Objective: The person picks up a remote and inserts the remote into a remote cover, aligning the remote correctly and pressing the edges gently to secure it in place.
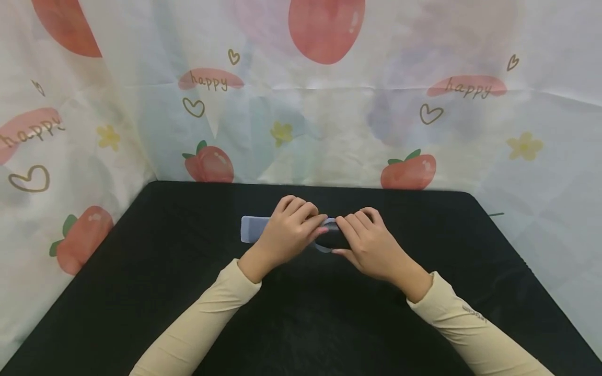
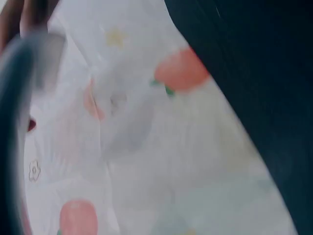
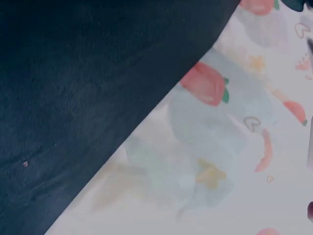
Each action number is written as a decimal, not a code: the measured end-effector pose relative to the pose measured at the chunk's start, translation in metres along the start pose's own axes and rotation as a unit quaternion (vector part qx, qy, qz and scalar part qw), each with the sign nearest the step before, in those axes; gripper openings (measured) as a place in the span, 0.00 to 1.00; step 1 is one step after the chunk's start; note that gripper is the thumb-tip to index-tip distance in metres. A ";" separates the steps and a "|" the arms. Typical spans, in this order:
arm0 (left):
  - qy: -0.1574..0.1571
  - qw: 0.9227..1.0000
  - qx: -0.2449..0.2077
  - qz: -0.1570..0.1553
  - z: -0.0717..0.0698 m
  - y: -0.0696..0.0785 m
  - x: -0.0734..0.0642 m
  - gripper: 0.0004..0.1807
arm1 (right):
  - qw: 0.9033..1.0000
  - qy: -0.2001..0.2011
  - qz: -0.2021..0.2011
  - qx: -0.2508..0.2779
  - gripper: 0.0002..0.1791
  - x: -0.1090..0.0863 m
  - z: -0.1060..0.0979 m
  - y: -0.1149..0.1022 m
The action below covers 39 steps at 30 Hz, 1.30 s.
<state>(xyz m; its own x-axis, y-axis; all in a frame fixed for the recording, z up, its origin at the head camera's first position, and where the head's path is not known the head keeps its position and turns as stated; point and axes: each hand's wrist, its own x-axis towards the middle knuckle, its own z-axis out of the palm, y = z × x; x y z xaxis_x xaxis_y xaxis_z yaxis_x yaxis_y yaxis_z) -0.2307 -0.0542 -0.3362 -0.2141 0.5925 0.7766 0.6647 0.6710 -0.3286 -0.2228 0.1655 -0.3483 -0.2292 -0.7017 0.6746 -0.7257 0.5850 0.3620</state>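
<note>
- Centrally, toward the far edge of the black worktop (image 1: 301, 324) and roughly midway between its two far corners, a pale-blue strip (image 1: 253, 230) and a dark rounded piece (image 1: 333, 237) were held end to end, the strip pointing toward the left edge; whether they formed one article, or touched the surface below, could not be told.
- Handling (judged): both parts appeared light; the strip, straight and flat, was probably stiff, and the smooth dark piece possibly a little slippery. Neither looked notably fragile. Suitable holds were the strip's long sides and the sides of the dark piece.
- Left hand (image 1: 289, 228): fingers curled over the strip's inner stretch, thumb extended toward the dark piece; the grasp was closed, with the strip's outer end projecting beyond it.
- Right hand (image 1: 368, 243): fingers bent over the upper side of the dark piece, thumb along the lower, parted only by its breadth. A pale-blue rim (image 1: 323, 249) curved just beside the thumb tip.
- Wrist views: blur and cropping concealed the finer finger contacts.
</note>
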 end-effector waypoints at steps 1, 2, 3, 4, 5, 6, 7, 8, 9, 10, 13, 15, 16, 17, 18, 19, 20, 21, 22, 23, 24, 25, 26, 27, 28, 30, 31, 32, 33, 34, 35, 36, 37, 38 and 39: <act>-0.022 1.000 0.008 0.000 -0.003 -0.004 -0.003 0.22 | 1.000 0.000 0.003 -0.001 0.33 -0.001 -0.001 0.002; -0.046 0.999 0.015 -0.004 -0.006 -0.009 -0.006 0.29 | 1.000 0.001 0.009 0.000 0.33 -0.001 -0.003 0.005; -0.068 0.997 0.023 -0.013 -0.008 -0.013 -0.009 0.34 | 1.000 0.002 0.014 0.000 0.33 -0.002 -0.005 0.007; -0.088 0.995 0.034 -0.023 -0.010 -0.017 -0.012 0.36 | 1.000 0.006 0.019 0.003 0.33 -0.004 -0.006 0.009; -0.103 0.993 0.049 -0.033 -0.011 -0.020 -0.015 0.36 | 1.000 0.010 0.023 0.004 0.33 -0.005 -0.007 0.011; -0.113 0.991 0.063 -0.043 -0.012 -0.023 -0.017 0.34 | 1.000 0.014 0.024 0.006 0.32 -0.005 -0.008 0.012; -0.119 0.989 0.075 -0.049 -0.012 -0.024 -0.019 0.29 | 1.000 0.016 0.023 0.010 0.32 -0.006 -0.009 0.013; -0.121 0.988 0.085 -0.053 -0.012 -0.025 -0.021 0.24 | 1.000 0.018 0.021 0.013 0.32 -0.006 -0.009 0.013; -0.120 0.987 0.094 -0.055 -0.011 -0.025 -0.021 0.20 | 1.000 0.019 0.018 0.015 0.32 -0.007 -0.009 0.013; -0.119 0.986 0.100 -0.055 -0.010 -0.024 -0.022 0.16 | 1.000 0.019 0.015 0.018 0.32 -0.007 -0.009 0.012; -0.116 0.987 0.101 -0.050 -0.006 -0.021 -0.022 0.11 | 0.999 0.013 0.010 0.029 0.32 -0.008 -0.008 0.009; -0.117 0.987 0.097 -0.051 -0.004 -0.019 -0.022 0.11 | 0.999 0.011 0.013 0.035 0.32 -0.010 -0.007 0.007; -0.118 0.987 0.094 -0.051 -0.004 -0.018 -0.021 0.11 | 0.999 0.010 0.015 0.038 0.32 -0.010 -0.006 0.007; -0.119 0.987 0.092 -0.051 -0.003 -0.018 -0.020 0.10 | 0.999 0.010 0.017 0.040 0.32 -0.010 -0.006 0.006; -0.120 0.987 0.092 -0.052 -0.003 -0.017 -0.020 0.11 | 0.999 0.010 0.019 0.041 0.32 -0.010 -0.006 0.005; -0.120 0.987 0.092 -0.053 -0.003 -0.016 -0.019 0.11 | 0.999 0.009 0.021 0.042 0.32 -0.010 -0.006 0.005; -0.120 0.987 0.093 -0.053 -0.003 -0.016 -0.018 0.11 | 0.999 0.009 0.023 0.043 0.33 -0.010 -0.006 0.004; -0.121 0.987 0.095 -0.052 -0.003 -0.015 -0.017 0.11 | 0.999 0.008 0.025 0.043 0.33 -0.009 -0.006 0.004; -0.122 0.986 0.097 -0.051 -0.003 -0.015 -0.015 0.11 | 0.999 0.008 0.027 0.044 0.33 -0.009 -0.006 0.004; -0.123 0.986 0.100 -0.050 -0.002 -0.014 -0.014 0.12 | 0.999 0.009 0.029 0.045 0.33 -0.009 -0.006 0.003; -0.124 0.986 0.101 -0.049 -0.002 -0.013 -0.013 0.12 | 0.998 0.008 0.030 0.045 0.33 -0.008 -0.005 0.003; -0.125 0.986 0.102 -0.048 -0.001 -0.012 -0.013 0.12 | 0.998 0.009 0.032 0.046 0.33 -0.008 -0.005 0.002; -0.127 0.985 0.103 -0.048 -0.001 -0.011 -0.012 0.12 | 0.998 0.010 0.033 0.048 0.33 -0.007 -0.005 0.002; -0.128 0.985 0.103 -0.048 0.000 -0.010 -0.011 0.12 | 0.998 0.010 0.035 0.050 0.33 -0.006 -0.005 0.001; -0.128 0.985 0.102 -0.049 0.000 -0.010 -0.011 0.12 | 0.998 0.011 0.036 0.051 0.33 -0.005 -0.004 0.000; -0.128 0.985 0.101 -0.052 0.002 -0.008 -0.010 0.12 | 0.998 0.011 0.040 0.053 0.33 -0.004 -0.004 -0.001; -0.128 0.985 0.100 -0.053 0.002 -0.007 -0.009 0.12 | 0.998 0.011 0.041 0.053 0.34 -0.003 -0.004 -0.002; -0.127 0.986 0.099 -0.054 0.003 -0.007 -0.009 0.12 | 0.998 0.012 0.042 0.054 0.34 -0.002 -0.003 -0.002; -0.126 0.986 0.097 -0.055 0.004 -0.006 -0.009 0.12 | 0.998 0.012 0.044 0.054 0.34 -0.002 -0.003 -0.003; -0.126 0.986 0.096 -0.055 0.004 -0.005 -0.009 0.12 | 0.997 0.011 0.045 0.054 0.34 -0.001 -0.003 -0.003; -0.126 0.986 0.095 -0.056 0.005 -0.004 -0.009 0.12 | 0.997 0.011 0.045 0.053 0.34 -0.001 -0.002 -0.004; -0.127 0.986 0.094 -0.055 0.006 -0.004 -0.009 0.13 | 0.997 0.010 0.046 0.053 0.34 -0.001 -0.002 -0.004; -0.127 0.986 0.092 -0.055 0.007 -0.003 -0.009 0.13 | 0.997 0.008 0.046 0.054 0.34 0.000 -0.002 -0.004; -0.127 0.986 0.091 -0.056 0.008 -0.002 -0.009 0.13 | 0.997 0.008 0.047 0.053 0.34 0.000 -0.001 -0.005; -0.128 0.986 0.090 -0.056 0.009 -0.001 -0.009 0.14 | 0.997 0.006 0.048 0.054 0.34 0.000 0.000 -0.005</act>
<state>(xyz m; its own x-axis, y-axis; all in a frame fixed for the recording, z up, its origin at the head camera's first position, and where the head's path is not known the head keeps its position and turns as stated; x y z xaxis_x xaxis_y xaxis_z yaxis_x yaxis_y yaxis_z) -0.2360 -0.0562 -0.3474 -0.4673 0.5876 0.6606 0.4932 0.7934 -0.3568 -0.2190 0.1631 -0.3500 -0.2941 -0.6391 0.7107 -0.7661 0.6022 0.2245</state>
